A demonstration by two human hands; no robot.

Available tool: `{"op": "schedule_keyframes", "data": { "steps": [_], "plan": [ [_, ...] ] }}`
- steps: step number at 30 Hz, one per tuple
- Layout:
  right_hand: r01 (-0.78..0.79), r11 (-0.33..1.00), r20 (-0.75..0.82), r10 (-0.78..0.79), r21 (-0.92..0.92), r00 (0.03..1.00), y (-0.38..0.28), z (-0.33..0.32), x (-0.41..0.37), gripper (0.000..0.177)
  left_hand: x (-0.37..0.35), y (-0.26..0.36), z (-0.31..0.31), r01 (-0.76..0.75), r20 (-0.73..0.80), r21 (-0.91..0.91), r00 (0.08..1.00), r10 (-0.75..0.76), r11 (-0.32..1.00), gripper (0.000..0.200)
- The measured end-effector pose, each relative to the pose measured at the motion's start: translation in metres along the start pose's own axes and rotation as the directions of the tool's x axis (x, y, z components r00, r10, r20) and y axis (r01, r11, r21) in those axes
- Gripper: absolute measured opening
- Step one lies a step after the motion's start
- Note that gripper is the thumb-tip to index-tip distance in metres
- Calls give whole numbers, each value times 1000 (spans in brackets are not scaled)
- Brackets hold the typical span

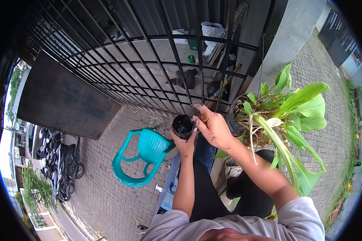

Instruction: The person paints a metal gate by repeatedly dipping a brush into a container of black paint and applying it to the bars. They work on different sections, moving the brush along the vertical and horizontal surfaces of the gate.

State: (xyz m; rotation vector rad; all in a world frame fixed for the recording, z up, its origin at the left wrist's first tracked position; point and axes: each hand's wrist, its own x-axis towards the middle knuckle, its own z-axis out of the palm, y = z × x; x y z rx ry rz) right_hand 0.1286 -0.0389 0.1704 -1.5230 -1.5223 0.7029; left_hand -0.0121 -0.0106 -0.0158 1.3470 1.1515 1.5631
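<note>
My left hand is wrapped round a small cup from below and the side. Glossy black paint coats the inside of this cup. Close to its rim, my right hand is closed round a paintbrush, of which only the orange-brown handle shows clearly; its bristles are hidden. Black smears mark my right fingers and forearm. Just beyond both hands rises a black metal bar fence.
A teal plastic chair stands at left on the paving. A leafy potted plant crowds my right arm. Behind the bars lie a dark cloth, a green container and white sacks. Parked motorcycles stand far left.
</note>
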Motion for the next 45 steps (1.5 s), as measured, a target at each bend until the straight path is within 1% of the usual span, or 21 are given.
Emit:
{"op": "schedule_keyframes", "data": {
  "steps": [2, 4, 5, 8, 9, 13, 15, 19, 21, 25, 27, 28, 30, 33, 34, 36, 39, 42, 43, 44, 45],
  "plan": [
    [18, 997, 62, -13, -75, 998, 6, 5, 2, 42, 0, 4, 2, -12, 13, -30, 1000, 12, 999, 92],
    [32, 993, 70, -24, -110, 997, 12, 11, 3, 43, 0, 5, 2, 24, 38, -6, 999, -24, 1000, 89],
    [36, 989, 83, -24, -141, 996, 15, 14, 4, 45, 0, 7, 1, 8, 34, 32, 999, -9, 999, 88],
    [90, 985, 72, -80, -147, 994, 17, 18, 4, 47, 2, 2, -1, 0, 45, 23, 999, -1, 1000, 89],
    [58, 988, 89, -46, -141, 995, 16, 19, 4, 45, 1, -2, -1, 10, 29, 8, 1000, -10, 1000, 92],
    [131, 982, 96, -119, -137, 988, 15, 19, 3, 44, -1, -17, -4, 15, -4, -19, 1000, -15, 1000, 93],
    [138, 981, 107, -125, -133, 986, 15, 19, 4, 45, 0, -13, -7, 57, 9, 4, 998, -57, 998, 94],
    [165, 976, 94, -152, -145, 984, 20, 22, 2, 47, 1, -16, -6, 53, 36, -44, 998, -52, 998, 93],
    [157, 975, 127, -138, -155, 982, 19, 22, 2, 49, -1, -12, -8, 44, 75, 85, 996, -51, 995, 95],
    [185, 972, 119, -168, -146, 979, 22, 22, 1, 51, -1, -8, -3, 10, 96, 92, 995, -18, 996, 92],
    [167, 975, 129, -148, -147, 980, 21, 22, 0, 46, 1, -11, -3, -46, 114, 35, 993, 42, 998, 91],
    [163, 976, 129, -145, -146, 981, 21, 23, 1, 46, 1, -12, -4, -43, 116, 37, 992, 39, 998, 91],
    [90, 982, 172, -61, -165, 983, 19, 25, 1, 38, 1, -8, -6, 6, 125, -38, 992, -1, 999, 87],
    [124, 963, 229, -68, -240, 971, 28, 32, 2, 30, 4, -5, -5, 51, 117, -60, 992, -44, 997, 88],
    [124, 963, 233, -67, -239, 970, 31, 34, 3, 30, 5, -5, -5, 54, 115, -59, 992, -47, 997, 88],
    [194, 946, 184, -149, -260, 972, 33, 36, 2, 26, 2, -7, -7, 11, 137, -9, 990, -10, 1000, 90],
    [128, 962, 156, -92, -243, 983, 32, 34, 6, 23, -2, -9, -8, -2, 132, 97, 991, -11, 995, 97],
    [152, 962, 97, -133, -229, 986, 30, 30, 9, 25, 1, 0, -5, 32, 137, 58, 990, -40, 998, 94],
    [145, 963, 107, -123, -227, 987, 31, 30, 8, 25, 0, -1, -6, 36, 118, 46, 992, -41, 998, 91],
    [140, 964, 115, -116, -226, 987, 32, 30, 9, 25, 1, -3, -9, 7, 160, 72, 987, -19, 997, 93],
    [144, 963, 116, -120, -226, 986, 32, 30, 10, 25, 2, -5, -9, 5, 157, 72, 987, -16, 997, 93]
  ]
}}
